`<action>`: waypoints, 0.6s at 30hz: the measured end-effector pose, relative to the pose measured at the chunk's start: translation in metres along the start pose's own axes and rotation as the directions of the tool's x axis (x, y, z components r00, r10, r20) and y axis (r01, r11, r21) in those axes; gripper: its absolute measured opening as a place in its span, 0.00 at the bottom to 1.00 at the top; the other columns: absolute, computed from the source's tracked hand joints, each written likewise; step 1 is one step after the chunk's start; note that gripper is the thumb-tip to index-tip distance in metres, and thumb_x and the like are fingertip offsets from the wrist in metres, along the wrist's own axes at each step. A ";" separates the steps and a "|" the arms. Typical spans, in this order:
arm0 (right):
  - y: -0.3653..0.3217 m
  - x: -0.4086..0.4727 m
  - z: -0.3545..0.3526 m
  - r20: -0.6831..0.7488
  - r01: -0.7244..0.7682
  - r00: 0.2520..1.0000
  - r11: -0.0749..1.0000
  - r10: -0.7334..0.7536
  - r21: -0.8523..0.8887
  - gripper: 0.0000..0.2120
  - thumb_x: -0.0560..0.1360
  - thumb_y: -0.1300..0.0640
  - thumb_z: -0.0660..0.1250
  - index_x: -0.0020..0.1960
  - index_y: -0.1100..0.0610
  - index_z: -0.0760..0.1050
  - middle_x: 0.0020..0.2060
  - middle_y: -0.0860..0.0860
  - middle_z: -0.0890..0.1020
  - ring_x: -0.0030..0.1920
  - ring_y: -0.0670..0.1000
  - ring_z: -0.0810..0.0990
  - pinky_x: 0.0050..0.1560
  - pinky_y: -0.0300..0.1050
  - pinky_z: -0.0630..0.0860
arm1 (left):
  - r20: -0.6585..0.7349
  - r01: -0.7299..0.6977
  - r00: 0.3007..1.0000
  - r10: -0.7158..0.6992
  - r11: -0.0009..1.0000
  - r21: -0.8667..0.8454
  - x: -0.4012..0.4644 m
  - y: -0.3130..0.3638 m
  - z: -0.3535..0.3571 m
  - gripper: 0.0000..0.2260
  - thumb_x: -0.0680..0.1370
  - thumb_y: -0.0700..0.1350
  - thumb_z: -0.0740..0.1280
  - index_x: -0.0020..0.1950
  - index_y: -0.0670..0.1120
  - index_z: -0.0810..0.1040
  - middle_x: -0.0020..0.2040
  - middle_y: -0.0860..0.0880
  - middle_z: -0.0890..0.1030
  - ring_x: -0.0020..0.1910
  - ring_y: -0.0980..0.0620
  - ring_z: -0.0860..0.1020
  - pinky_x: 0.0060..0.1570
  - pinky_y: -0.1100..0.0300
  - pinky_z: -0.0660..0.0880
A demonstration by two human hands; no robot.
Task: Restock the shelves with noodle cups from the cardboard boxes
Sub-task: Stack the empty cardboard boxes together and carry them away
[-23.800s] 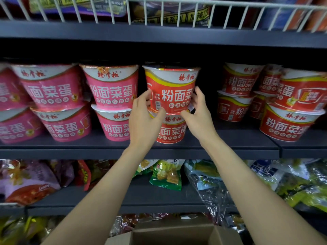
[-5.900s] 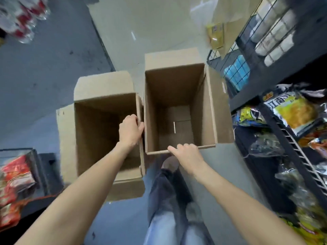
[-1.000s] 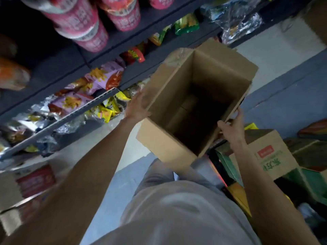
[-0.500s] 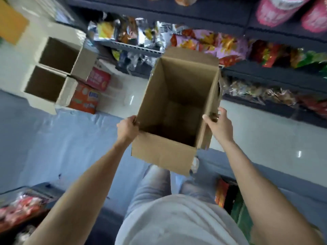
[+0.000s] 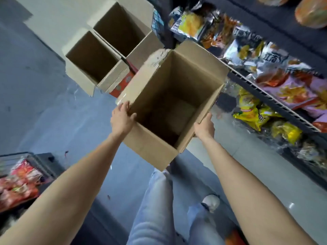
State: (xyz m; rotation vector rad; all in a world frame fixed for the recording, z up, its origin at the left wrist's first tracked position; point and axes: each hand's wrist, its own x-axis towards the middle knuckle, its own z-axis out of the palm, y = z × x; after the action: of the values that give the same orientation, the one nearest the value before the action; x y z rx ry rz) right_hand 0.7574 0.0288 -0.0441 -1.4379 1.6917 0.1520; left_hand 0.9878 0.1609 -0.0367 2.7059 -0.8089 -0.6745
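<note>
I hold an open, empty cardboard box [image 5: 150, 147] in the air over the floor, its mouth facing me. My left hand [image 5: 122, 119] grips its near left rim, thumb inside. My right hand [image 5: 204, 129] grips the right wall from outside. Two more open, empty cardboard boxes [image 5: 85, 80] [image 5: 143, 48] stand side by side on the floor at the upper left, beyond the held box. Two noodle cups [image 5: 311, 13] show blurred on the shelf at the top right corner.
The dark shelf unit [image 5: 269, 29] runs down the right side, its wire rack [image 5: 276, 101] packed with snack bags [image 5: 251, 114]. A wire basket [image 5: 26, 175] of red packets sits at the lower left. My legs and a white shoe [image 5: 211, 203] are below, on the blue-grey floor.
My view has swung left and the held box has come closer to the two floor boxes. Both hands keep their hold on it.
</note>
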 end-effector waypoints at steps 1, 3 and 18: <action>-0.020 0.014 0.016 0.002 -0.003 1.000 1.000 0.003 0.011 0.21 0.78 0.61 0.59 0.70 0.60 0.58 0.62 0.63 0.75 0.60 0.64 0.75 0.57 0.52 0.72 | -0.006 0.060 0.998 -0.060 0.998 0.026 0.023 -0.006 0.000 0.26 0.76 0.49 0.67 0.72 0.51 0.64 0.74 0.46 0.63 0.72 0.43 0.60 0.67 0.41 0.59; -0.058 0.043 0.046 0.014 0.002 1.000 0.999 -0.002 0.037 0.20 0.79 0.61 0.61 0.68 0.60 0.59 0.63 0.63 0.74 0.62 0.64 0.74 0.58 0.51 0.72 | 0.032 0.189 0.981 -0.190 0.982 0.026 0.067 -0.019 0.007 0.31 0.75 0.53 0.68 0.75 0.55 0.57 0.76 0.49 0.56 0.74 0.44 0.53 0.67 0.33 0.53; -0.163 0.226 0.231 0.067 -0.099 0.994 0.980 0.088 0.170 0.26 0.79 0.62 0.60 0.72 0.58 0.53 0.66 0.62 0.71 0.61 0.62 0.74 0.59 0.49 0.74 | 0.162 0.264 0.964 -0.209 0.781 -0.565 0.321 -0.115 0.072 0.33 0.74 0.38 0.69 0.76 0.50 0.60 0.75 0.50 0.63 0.73 0.52 0.61 0.71 0.56 0.60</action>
State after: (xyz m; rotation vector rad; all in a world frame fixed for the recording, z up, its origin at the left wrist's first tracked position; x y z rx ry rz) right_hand 1.0324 -0.0520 -0.2657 -1.2148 1.6814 0.0954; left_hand 1.2428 0.0659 -0.2550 2.2245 -0.2056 -0.9282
